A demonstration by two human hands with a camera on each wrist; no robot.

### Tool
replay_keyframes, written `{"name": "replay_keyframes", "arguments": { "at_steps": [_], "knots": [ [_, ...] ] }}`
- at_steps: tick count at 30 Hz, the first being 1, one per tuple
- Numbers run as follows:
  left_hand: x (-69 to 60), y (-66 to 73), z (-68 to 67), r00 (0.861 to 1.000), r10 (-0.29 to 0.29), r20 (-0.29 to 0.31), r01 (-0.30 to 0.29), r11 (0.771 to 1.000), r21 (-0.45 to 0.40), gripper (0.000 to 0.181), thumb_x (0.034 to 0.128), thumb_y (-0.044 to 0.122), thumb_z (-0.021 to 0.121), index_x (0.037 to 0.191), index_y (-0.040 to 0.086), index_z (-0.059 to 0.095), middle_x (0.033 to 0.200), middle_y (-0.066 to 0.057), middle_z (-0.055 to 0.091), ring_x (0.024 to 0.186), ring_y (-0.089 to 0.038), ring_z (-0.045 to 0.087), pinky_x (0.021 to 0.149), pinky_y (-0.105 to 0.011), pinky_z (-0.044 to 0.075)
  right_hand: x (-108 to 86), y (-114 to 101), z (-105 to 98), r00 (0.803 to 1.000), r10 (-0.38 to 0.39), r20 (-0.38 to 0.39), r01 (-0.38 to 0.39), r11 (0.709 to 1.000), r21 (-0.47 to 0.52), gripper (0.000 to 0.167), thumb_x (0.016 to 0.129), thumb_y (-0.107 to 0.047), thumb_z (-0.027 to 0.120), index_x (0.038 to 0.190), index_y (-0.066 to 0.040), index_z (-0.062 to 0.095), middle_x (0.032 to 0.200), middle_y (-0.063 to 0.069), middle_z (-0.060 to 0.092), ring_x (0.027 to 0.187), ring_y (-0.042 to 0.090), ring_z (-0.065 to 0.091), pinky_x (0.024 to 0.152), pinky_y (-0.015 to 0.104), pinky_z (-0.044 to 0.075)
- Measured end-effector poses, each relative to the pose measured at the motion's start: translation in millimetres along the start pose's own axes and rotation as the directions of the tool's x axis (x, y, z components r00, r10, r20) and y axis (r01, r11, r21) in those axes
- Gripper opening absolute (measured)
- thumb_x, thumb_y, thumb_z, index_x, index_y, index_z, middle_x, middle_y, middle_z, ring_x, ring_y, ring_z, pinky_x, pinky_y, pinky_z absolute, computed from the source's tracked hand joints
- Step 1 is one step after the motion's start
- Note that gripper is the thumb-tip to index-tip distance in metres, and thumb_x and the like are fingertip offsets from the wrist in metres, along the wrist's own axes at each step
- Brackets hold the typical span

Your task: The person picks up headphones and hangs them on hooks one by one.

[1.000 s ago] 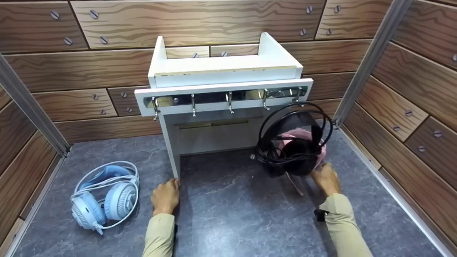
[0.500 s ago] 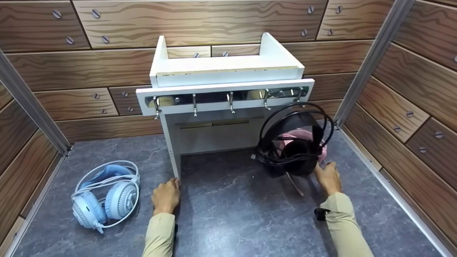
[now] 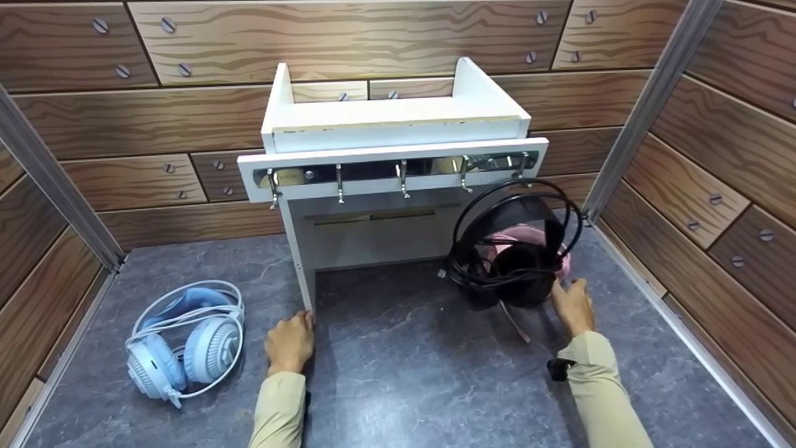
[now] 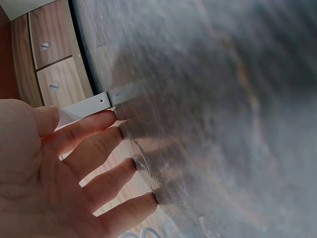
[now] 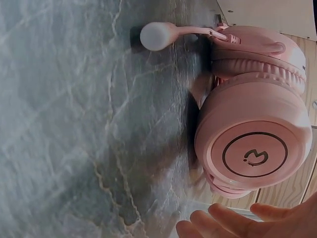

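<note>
"Where's the pink headset?"
"Far and slightly left of your right hand, the nearer one. It sits on the worktop, partly hidden by the black headset. Its cups lie side by side, left to right; you can't see its band well enough for a long axis."
"And the fingers?"
"Your right ones are loosely straight, just beside it, contact unclear. Your left hand has fingers spread, tips on the worktop by the stand's left leg."
"What differs?"
"Little: your right hand has edged slightly farther than a second ago."
</note>
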State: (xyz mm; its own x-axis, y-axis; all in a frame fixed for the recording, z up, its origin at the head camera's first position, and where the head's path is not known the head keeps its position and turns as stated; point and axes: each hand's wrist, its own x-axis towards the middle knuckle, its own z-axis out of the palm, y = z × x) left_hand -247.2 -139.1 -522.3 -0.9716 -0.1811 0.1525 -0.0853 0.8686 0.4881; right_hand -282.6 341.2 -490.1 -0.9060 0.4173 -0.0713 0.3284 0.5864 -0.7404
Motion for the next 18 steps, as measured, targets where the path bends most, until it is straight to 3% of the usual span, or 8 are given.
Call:
{"name": "replay_keyframes", "arguments": {
  "at_steps": [12, 18],
  "knots": [
    [0.1, 1.0, 0.8, 1.000, -0.018, -0.009, 0.018, 1.000, -0.012, 0.033, 0.1052, 0.025, 0.050, 0.116, 0.004, 0.073, 0.103, -0.033, 0.069, 0.089, -0.061, 0.063, 0.071, -0.067, 0.050, 2.1, 1.2, 2.4, 1.000, 0.011, 0.010, -0.011, 1.000, 0.024, 0.078, 0.100, -0.046, 0.038, 0.146, 0.014, 0.019, 0.142, 0.047, 0.034, 0.133, 0.060, 0.035, 0.109, 0.061, 0.030],
    [0.3, 0.4, 1.2, 1.000, -0.016, -0.013, 0.016, 1.000, -0.009, 0.033, 0.1053, 0.024, 0.050, 0.117, 0.003, 0.073, 0.103, -0.033, 0.069, 0.088, -0.060, 0.064, 0.071, -0.066, 0.051, 2.1, -0.2, 3.7, 1.000, 0.013, -0.001, -0.013, 0.996, 0.084, 0.079, 0.100, -0.046, 0.040, 0.148, 0.014, 0.020, 0.144, 0.045, 0.033, 0.136, 0.058, 0.032, 0.111, 0.059, 0.028]
  ]
}}
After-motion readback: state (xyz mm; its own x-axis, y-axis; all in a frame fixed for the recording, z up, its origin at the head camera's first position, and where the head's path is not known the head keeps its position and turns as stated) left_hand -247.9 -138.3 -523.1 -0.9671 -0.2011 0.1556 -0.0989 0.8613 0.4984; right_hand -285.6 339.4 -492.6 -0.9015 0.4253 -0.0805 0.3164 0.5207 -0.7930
